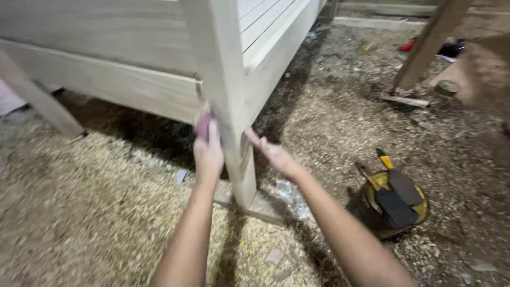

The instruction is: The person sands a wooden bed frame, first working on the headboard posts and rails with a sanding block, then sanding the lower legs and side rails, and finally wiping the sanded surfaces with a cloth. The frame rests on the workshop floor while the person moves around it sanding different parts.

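Pale wooden corner post (226, 101) of unfinished frame stands upright at centre, foot on small scrap board (263, 207) over sawdust floor (90, 212). Left hand (208, 151) presses reddish sanding pad (203, 125) flat against post's left edge, fingers closed over it. Right hand (273, 154) open, fingers spread, touching post's right edge, holding nothing. Side rail (106, 79) meets post at left. Yellow-black tool (393, 199) lies near on right; open floor between.
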Demonstrator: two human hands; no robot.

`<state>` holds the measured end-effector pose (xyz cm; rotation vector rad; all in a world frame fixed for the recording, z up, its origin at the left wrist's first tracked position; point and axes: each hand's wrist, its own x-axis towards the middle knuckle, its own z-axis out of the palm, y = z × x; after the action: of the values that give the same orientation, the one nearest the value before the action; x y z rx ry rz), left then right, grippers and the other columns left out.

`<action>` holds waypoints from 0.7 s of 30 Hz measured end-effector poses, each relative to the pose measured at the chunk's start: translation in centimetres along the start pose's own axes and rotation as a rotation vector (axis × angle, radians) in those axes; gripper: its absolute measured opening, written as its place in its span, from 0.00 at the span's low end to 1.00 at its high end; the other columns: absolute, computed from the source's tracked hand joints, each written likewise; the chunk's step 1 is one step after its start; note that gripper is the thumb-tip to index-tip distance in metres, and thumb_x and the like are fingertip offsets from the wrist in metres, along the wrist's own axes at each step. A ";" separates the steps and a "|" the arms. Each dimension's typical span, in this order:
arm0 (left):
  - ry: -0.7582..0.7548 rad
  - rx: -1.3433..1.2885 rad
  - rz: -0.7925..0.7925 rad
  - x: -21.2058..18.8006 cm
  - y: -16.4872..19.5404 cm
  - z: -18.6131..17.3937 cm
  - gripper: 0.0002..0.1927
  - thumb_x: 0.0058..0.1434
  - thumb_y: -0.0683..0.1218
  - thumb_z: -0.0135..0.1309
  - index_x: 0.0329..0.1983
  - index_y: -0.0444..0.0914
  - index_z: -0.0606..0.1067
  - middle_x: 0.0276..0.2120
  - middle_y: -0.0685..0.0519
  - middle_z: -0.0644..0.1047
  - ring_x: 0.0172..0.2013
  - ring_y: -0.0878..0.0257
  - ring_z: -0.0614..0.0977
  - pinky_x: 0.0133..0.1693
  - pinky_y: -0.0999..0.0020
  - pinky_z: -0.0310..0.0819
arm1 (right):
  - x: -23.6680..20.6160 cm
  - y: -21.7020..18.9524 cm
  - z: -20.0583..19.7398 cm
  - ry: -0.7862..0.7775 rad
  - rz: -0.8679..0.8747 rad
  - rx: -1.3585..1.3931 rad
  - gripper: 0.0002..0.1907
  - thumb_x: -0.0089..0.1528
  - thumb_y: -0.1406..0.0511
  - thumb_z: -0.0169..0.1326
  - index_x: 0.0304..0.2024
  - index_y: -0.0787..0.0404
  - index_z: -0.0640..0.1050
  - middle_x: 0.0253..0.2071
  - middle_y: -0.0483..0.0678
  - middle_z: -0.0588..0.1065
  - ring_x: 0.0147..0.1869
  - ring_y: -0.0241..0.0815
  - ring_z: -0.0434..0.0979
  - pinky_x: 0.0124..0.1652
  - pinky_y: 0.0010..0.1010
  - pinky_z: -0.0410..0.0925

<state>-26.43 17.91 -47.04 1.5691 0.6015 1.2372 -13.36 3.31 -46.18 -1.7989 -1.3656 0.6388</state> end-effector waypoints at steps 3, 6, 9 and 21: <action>0.029 0.027 0.009 2.1 2.1 0.4 0.29 0.71 0.60 0.47 0.56 0.29 0.75 0.46 0.42 0.83 0.47 0.54 0.84 0.49 0.62 0.75 | -0.5 -0.5 -1.0 -0.018 -0.012 0.144 0.44 0.61 0.35 0.14 0.76 0.38 0.52 0.79 0.42 0.47 0.78 0.54 0.50 0.72 0.43 0.52; -0.019 0.200 -0.266 0.7 1.9 -0.3 0.35 0.69 0.65 0.46 0.49 0.27 0.79 0.39 0.40 0.84 0.42 0.51 0.87 0.45 0.60 0.78 | -0.8 -0.9 -1.6 -0.048 -0.089 0.247 0.46 0.61 0.32 0.19 0.76 0.43 0.52 0.80 0.45 0.46 0.82 0.53 0.45 0.73 0.45 0.48; -0.148 0.328 -0.323 -1.2 1.3 -1.6 0.38 0.68 0.68 0.42 0.49 0.27 0.79 0.38 0.38 0.84 0.42 0.48 0.86 0.45 0.58 0.77 | -0.7 -1.4 -2.3 -0.091 -0.072 0.235 0.49 0.59 0.31 0.18 0.76 0.44 0.51 0.80 0.45 0.45 0.82 0.52 0.45 0.73 0.46 0.48; -0.138 0.103 -0.348 -3.7 4.2 0.8 0.33 0.71 0.64 0.37 0.57 0.32 0.76 0.36 0.36 0.80 0.32 0.42 0.82 0.34 0.48 0.74 | -0.3 -2.2 -3.1 -0.032 -0.120 0.352 0.48 0.61 0.31 0.20 0.77 0.44 0.50 0.79 0.53 0.51 0.81 0.53 0.50 0.72 0.45 0.53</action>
<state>-27.76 12.93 -44.77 1.5406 0.8192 0.8422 -12.27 2.46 -42.63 -1.4224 -1.2796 0.7920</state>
